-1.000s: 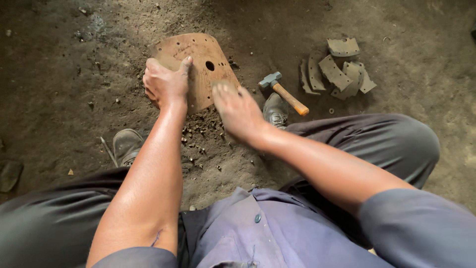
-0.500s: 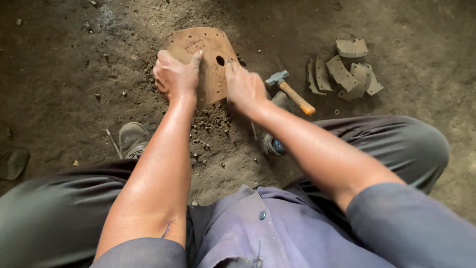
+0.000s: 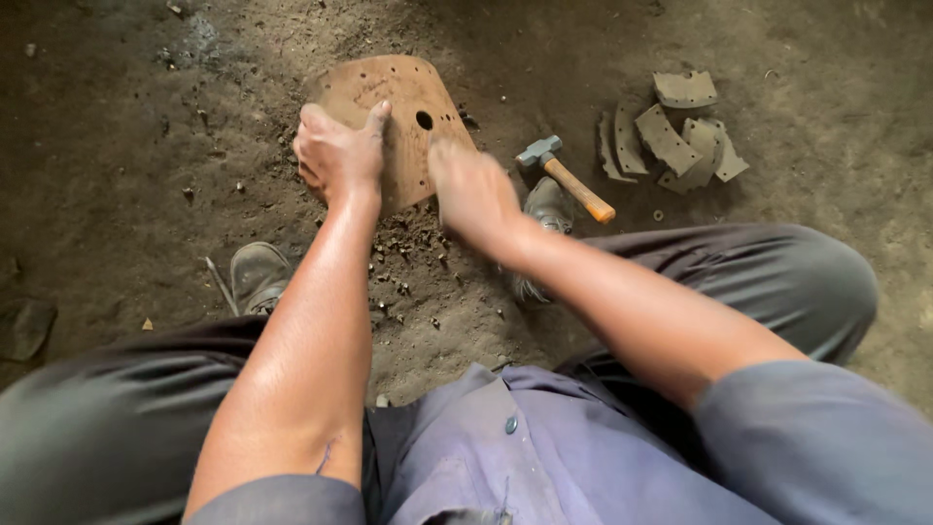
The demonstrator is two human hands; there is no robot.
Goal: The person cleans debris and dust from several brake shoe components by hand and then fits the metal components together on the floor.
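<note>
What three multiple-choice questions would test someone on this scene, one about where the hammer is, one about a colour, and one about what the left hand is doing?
1. Where does the hammer lie?
A. On the ground right of the rusty plate
B. On the person's lap
C. In the right hand

2. What colour is the hammer's handle?
A. Blue
B. Orange
C. White

3. What is the left hand doing?
A. Hanging free
B. Holding the hammer
C. Gripping the plate's edge

Answers: 1 A, it rests on the dirt between the plate and the pile of curved pieces. 2 B, the handle is orange. 3 C, its fingers wrap over the plate's edge.
</note>
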